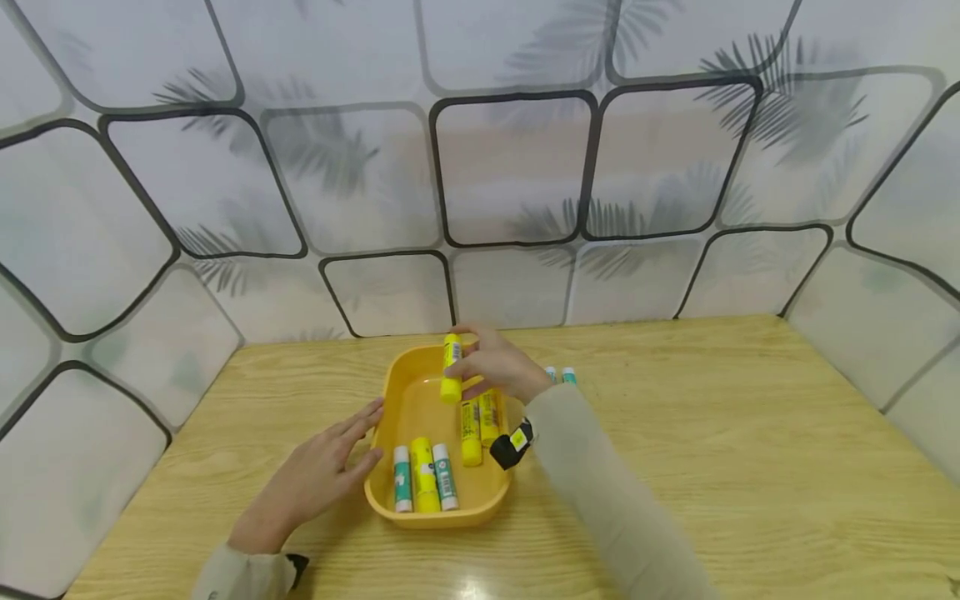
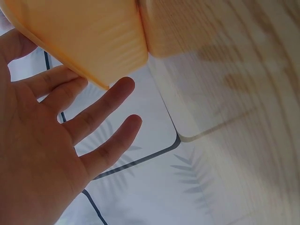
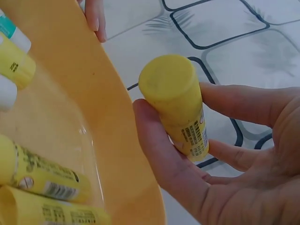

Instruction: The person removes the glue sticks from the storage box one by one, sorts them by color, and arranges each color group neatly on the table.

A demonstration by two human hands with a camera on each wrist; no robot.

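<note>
A yellow glue stick [image 3: 176,101] was pinched between the thumb and fingers of the right hand [image 1: 498,365], held near the far end of the orange tray [image 1: 437,522]. The tray's left rim was touched by the left hand [image 1: 318,467], its fingers spread. Inside, two yellow glue sticks [image 1: 470,437] were laid side by side at the right; nearer, another yellow stick [image 1: 424,475] was flanked by two white-and-teal sticks [image 1: 402,479].

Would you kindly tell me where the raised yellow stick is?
In the head view, the yellow stick is held in the right hand, near the far end of the orange tray, beyond two yellow sticks lying on its right side.
</note>
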